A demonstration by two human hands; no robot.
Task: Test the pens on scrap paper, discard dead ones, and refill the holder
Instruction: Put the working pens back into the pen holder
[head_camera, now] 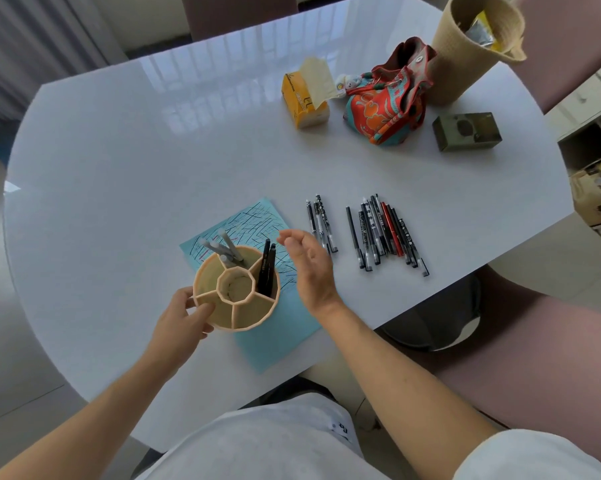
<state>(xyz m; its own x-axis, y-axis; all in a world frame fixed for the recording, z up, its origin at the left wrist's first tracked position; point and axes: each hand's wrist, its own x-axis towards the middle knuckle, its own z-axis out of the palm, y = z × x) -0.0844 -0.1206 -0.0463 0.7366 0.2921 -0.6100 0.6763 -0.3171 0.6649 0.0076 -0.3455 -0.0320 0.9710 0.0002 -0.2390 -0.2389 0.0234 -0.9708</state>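
Note:
A beige round pen holder (236, 308) with wedge compartments stands on a light blue scrap paper (278, 334) covered in scribbles. My left hand (183, 320) grips the holder's near-left rim. Two black pens (267, 270) stand in its right compartment, and grey-capped pens (222, 249) lean in the far one. My right hand (309, 263) hovers just right of the holder, fingers relaxed, holding nothing. On the white table lie a small group of pens (321, 221) and, further right, a larger pile of several pens (383, 232).
At the table's far right stand a yellow tissue pack (304, 98), a colourful cloth pouch (385, 102), a dark green box (467, 131) and a woven basket (472, 46). Pink chairs flank the right side. The table's near edge runs below the paper.

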